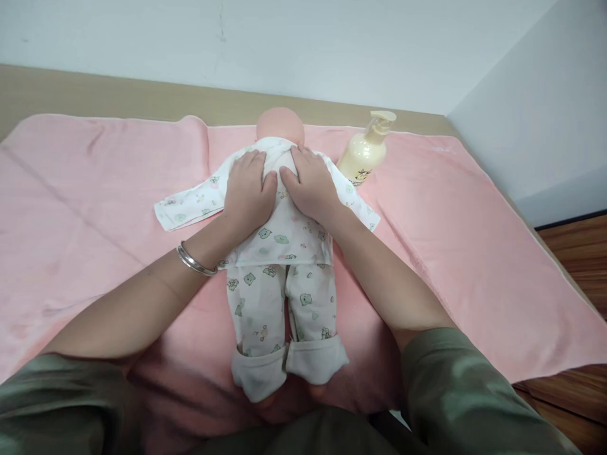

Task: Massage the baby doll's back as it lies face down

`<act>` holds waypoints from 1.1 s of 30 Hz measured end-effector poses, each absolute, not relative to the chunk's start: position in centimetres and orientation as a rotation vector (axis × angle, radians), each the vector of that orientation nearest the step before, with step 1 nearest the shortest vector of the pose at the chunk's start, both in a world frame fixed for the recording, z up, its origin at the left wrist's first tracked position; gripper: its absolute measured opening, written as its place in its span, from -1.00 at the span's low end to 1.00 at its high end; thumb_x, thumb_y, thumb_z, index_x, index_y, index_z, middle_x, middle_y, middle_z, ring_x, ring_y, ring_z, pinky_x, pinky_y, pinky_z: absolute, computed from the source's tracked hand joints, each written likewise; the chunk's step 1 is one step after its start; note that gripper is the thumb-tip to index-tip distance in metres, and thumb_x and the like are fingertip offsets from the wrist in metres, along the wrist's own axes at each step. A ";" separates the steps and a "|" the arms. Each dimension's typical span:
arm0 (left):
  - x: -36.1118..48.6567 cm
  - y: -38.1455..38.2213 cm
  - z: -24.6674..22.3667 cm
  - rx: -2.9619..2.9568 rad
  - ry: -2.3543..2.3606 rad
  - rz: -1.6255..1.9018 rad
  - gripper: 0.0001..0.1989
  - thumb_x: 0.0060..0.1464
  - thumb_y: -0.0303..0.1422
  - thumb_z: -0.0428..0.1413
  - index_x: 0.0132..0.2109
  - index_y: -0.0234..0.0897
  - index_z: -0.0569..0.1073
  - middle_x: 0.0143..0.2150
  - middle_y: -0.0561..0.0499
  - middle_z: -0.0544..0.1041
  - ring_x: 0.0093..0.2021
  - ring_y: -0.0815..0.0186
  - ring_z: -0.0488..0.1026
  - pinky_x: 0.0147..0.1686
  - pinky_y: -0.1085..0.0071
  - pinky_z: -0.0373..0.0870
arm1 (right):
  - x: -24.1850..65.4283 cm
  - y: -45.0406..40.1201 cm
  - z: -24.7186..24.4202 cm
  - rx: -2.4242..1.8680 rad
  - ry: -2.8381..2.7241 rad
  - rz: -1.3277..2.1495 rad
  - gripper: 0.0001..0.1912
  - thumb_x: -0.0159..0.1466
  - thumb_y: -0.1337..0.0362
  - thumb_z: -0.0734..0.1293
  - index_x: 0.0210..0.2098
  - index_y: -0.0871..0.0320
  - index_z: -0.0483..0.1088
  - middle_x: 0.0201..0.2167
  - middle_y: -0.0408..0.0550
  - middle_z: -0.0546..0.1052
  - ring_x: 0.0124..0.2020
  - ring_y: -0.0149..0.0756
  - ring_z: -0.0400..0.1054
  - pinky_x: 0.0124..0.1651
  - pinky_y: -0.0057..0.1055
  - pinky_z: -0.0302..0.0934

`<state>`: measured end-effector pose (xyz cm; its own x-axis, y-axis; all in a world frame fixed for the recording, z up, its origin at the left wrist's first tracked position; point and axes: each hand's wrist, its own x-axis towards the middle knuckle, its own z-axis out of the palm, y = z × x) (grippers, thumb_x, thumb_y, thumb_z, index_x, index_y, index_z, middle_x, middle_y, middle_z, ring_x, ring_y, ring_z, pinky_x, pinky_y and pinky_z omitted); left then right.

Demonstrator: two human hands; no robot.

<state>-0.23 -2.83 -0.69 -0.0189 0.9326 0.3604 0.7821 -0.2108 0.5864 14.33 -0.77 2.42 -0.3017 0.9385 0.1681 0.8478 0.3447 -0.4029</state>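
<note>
A baby doll (280, 122) lies stretched out with its head away from me, dressed in a white printed top (294, 243) and matching trousers (260, 309) with turned-up cuffs. Only the smooth back or crown of its head shows. My left hand (249, 189) rests flat on the left side of the doll's upper body, thumb pointing inward. On the other side lies my right hand (310, 183), also flat, its thumb close to the left one. Both palms press on the cloth, and nothing is held. The doll's sleeves spread out to either side.
A cream pump bottle (364, 151) stands just right of the doll's shoulder. Under everything is a pink blanket (474, 253) with folds. Behind it runs the beige table edge (142, 98) along a white wall (284, 50). Brown wood (578, 259) shows at the lower right.
</note>
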 end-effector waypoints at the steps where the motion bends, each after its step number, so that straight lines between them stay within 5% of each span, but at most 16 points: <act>1: -0.2 -2.8 -0.7 2.038 1.826 1.041 -0.42 0.31 -0.14 -0.20 0.33 -0.26 0.35 0.38 -0.20 0.39 0.45 0.07 0.26 0.53 0.05 0.09 | 14.3 -0.8 2.5 -1.582 -2.245 0.339 -0.32 0.45 0.17 0.09 0.45 0.42 0.08 0.50 0.18 0.13 0.56 -0.01 -0.04 0.61 0.01 -0.19; 26: -0.7 -2.3 -0.7 2.042 1.812 1.031 -0.44 0.30 -0.13 -0.17 0.31 -0.21 0.38 0.36 -0.16 0.42 0.43 0.07 0.29 0.52 0.06 0.14 | 14.3 -0.7 2.5 -1.587 -2.247 0.316 -0.34 0.45 0.18 0.09 0.45 0.41 0.09 0.50 0.18 0.14 0.55 0.00 -0.03 0.61 0.04 -0.16; 33: -1.9 -1.1 -0.1 1.946 1.795 0.958 -0.50 0.27 -0.09 -0.11 0.20 -0.15 0.46 0.33 -0.09 0.47 0.38 0.08 0.36 0.45 0.11 0.27 | 12.4 -5.6 3.3 -1.647 -2.340 0.100 -0.33 0.47 0.24 0.07 0.43 0.59 0.05 0.47 0.42 0.14 0.53 0.22 -0.01 0.58 0.10 -0.06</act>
